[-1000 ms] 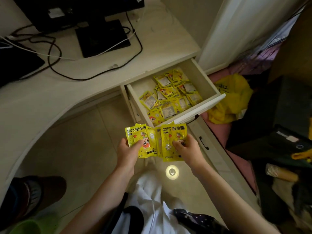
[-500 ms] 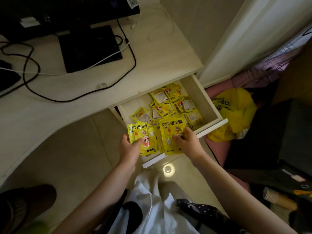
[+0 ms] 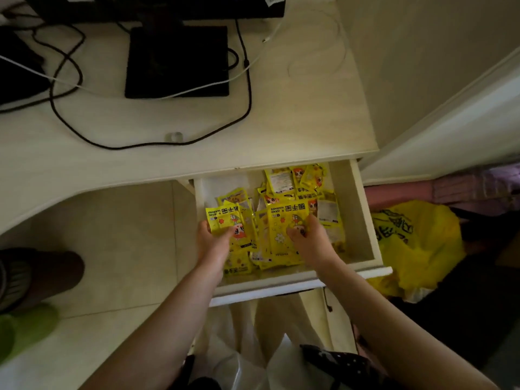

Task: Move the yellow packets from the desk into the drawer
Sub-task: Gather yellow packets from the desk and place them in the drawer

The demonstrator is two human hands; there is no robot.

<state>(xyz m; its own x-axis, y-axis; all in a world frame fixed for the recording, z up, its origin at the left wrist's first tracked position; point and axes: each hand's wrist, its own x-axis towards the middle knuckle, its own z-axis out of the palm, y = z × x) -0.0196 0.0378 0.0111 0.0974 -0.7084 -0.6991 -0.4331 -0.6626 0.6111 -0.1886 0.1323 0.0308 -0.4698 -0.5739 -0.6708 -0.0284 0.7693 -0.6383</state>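
Both hands have come forward over the open white wooden drawer point(image 3: 363, 218): the left hand point(image 3: 211, 243) grips one bunch of glossy yellow hand-warmer packets point(image 3: 225, 220), the right hand point(image 3: 309, 243) pinches another, now just above the pile inside. Release looks next.

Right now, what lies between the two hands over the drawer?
In the head view, only yellow packets: the fanned edges of the bunch held by the left hand and the large packet pinched by the right hand, above the drawer.
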